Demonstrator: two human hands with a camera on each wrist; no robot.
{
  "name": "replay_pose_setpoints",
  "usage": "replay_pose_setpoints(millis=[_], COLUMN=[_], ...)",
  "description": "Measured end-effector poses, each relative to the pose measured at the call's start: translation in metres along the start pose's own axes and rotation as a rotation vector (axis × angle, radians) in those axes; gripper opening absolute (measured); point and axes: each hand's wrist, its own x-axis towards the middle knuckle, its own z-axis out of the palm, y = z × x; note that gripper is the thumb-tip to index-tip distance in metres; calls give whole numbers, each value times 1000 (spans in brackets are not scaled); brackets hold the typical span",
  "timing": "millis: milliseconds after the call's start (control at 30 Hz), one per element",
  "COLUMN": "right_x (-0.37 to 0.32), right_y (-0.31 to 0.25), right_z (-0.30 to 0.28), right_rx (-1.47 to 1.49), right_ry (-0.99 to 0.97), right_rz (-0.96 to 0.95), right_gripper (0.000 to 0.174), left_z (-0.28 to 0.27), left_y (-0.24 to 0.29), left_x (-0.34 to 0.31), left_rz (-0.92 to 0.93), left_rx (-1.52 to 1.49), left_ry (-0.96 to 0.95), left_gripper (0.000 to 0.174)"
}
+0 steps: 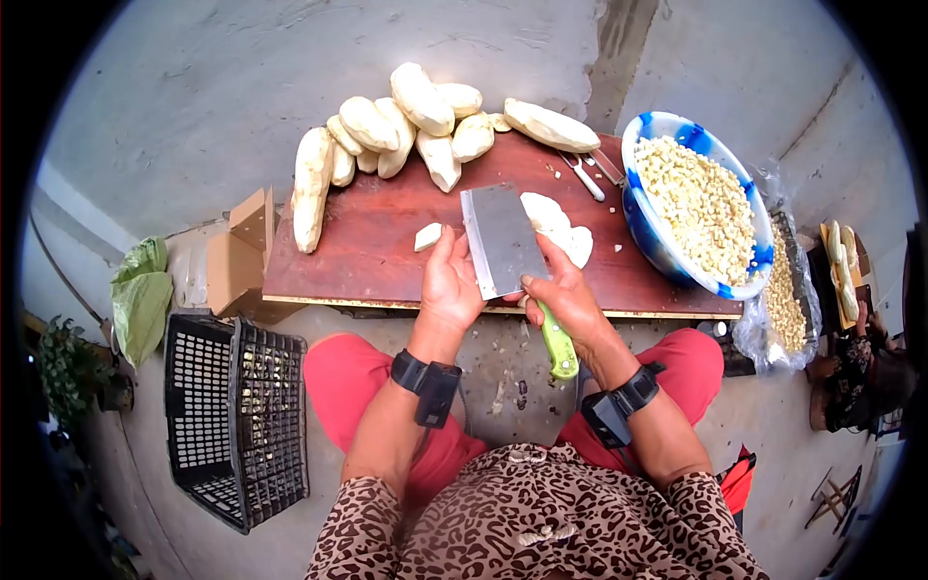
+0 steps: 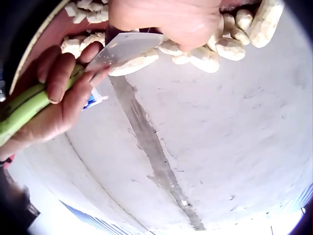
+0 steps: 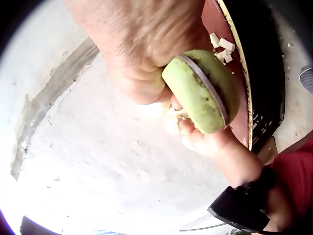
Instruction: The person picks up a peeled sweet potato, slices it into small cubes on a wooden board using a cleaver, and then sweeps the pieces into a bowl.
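My right hand [image 1: 565,295] grips the green handle [image 1: 558,346] of a cleaver, whose wide steel blade [image 1: 501,240] lies tilted over the red board [image 1: 367,251]. My left hand [image 1: 449,280] touches the blade's left side, its fingers hidden behind the steel. A small cut piece [image 1: 427,237] lies just left of the blade and pale slices [image 1: 565,232] lie to its right. The left wrist view shows the blade [image 2: 127,46] between my left hand [image 2: 166,19] and my right hand [image 2: 54,103]. In the right wrist view my right hand [image 3: 137,44] wraps the handle's butt [image 3: 203,90].
Peeled white tubers [image 1: 416,121] are heaped at the board's far edge, one long tuber [image 1: 311,188] at its left. A blue-and-white bowl [image 1: 646,242] of diced pieces stands at the right, beside a small peeler [image 1: 585,176]. A black crate [image 1: 237,416] and a cardboard box [image 1: 237,256] sit on the left.
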Motion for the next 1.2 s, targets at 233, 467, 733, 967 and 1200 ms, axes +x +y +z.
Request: replay_pose_setpoints(millis=[233,467,733,967,1200], right_x=[11,20,-43,-121,-140], right_y=[0,-1,18,56,72], right_z=[0,-20,-32,-27,-39], right_rx=[-71,-155,-433,-462,-349], right_ry=[124,303,303,274,255], right_rz=[-44,-266,-260,-100,-20], right_gripper=[74,75,76,78,77], left_z=[8,-13,-31,-36,-43], left_y=[-9,-12,-25,-37,-30], left_x=[-2,9,31,31,41], left_rz=[-66,-73,556,925,966], left_rx=[-31,-152,982,1624,1705], left_ry=[29,105,227,-11,-24], left_gripper=[57,27,21,32,29])
